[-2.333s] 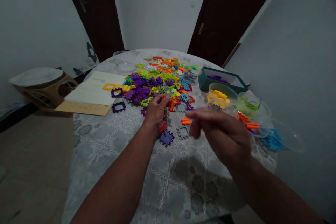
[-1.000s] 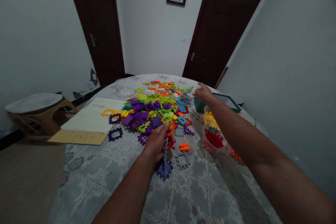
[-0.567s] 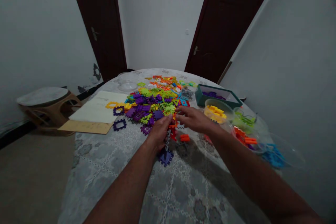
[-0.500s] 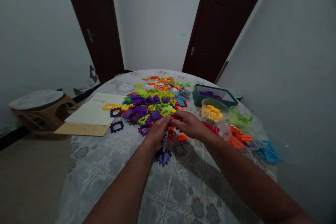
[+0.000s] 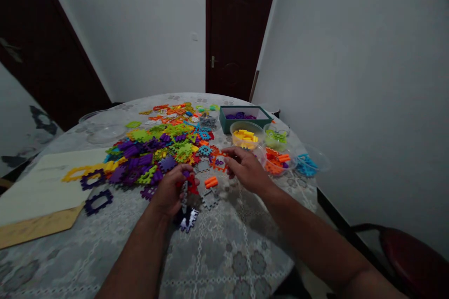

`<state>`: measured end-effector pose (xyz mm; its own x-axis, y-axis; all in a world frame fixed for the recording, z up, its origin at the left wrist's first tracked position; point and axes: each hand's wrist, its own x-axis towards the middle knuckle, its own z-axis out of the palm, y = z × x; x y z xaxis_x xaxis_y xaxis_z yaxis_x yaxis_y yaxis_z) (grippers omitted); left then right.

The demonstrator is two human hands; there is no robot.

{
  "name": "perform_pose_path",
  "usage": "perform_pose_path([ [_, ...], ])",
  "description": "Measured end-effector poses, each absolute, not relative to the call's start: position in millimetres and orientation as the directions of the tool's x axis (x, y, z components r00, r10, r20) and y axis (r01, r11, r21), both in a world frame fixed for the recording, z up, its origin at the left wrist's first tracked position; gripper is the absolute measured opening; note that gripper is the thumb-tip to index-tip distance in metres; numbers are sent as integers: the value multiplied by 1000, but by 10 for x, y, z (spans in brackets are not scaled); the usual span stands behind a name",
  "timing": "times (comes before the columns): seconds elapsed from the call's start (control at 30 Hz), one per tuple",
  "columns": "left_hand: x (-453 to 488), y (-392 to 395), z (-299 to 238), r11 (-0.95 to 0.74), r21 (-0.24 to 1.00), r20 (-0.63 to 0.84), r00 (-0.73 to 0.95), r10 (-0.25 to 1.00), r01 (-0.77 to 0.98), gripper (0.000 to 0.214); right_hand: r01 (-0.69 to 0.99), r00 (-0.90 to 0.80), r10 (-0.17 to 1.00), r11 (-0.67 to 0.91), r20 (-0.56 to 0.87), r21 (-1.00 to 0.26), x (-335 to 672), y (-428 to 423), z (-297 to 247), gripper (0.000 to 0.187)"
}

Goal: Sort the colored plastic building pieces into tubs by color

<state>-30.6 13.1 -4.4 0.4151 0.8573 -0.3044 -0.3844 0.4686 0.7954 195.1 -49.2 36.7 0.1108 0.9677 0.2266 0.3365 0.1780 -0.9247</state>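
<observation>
My left hand (image 5: pixel 171 190) is closed around a small cluster of interlocking plastic pieces. The cluster shows a red piece (image 5: pixel 192 184), a grey strip and a dark purple notched piece (image 5: pixel 188 219) below; the palm hides part of it. To the right, my right hand (image 5: pixel 247 168) pinches an orange notched frame piece (image 5: pixel 213 159) at its edge, apart from the left hand. Between the hands lie a ribbed orange piece (image 5: pixel 211 182) and a grey notched piece (image 5: pixel 210 199) on the tablecloth.
A mixed heap of notched pieces (image 5: pixel 140 154) spreads left and beyond my hands. Clear tubs hold yellow pieces (image 5: pixel 245 136), green pieces (image 5: pixel 276 136), orange pieces and blue pieces (image 5: pixel 306 164). Behind them stands a green box (image 5: pixel 242 125). Paper sheets (image 5: pixel 45 177) lie at left.
My hands were together at the cluster; now they are apart, the right one away to the right with the orange frame piece. The view has turned to the right.
</observation>
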Motion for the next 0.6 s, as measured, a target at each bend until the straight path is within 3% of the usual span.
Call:
perform_pose_path([
  [0.1,-300,125,-18,421,848,-291,380,878,-322,43,513,265,902,169,342,-842,2362,-681,445,36],
  [0.27,-278,120,-29,419,871,-322,344,882,-257,45,791,432,719,-14,544,-611,3141,-882,451,38],
  [0.43,-268,123,-91,311,914,-234,288,929,-259,39,900,382,688,-126,617,-417,3529,-907,248,35],
  [0.53,-268,120,-91,303,915,-228,280,933,-266,40,930,324,650,-85,688,-357,3411,-889,222,35],
  [0.6,-265,109,-79,310,913,-231,288,929,-267,40,922,285,664,6,691,-386,3187,-891,283,33],
])
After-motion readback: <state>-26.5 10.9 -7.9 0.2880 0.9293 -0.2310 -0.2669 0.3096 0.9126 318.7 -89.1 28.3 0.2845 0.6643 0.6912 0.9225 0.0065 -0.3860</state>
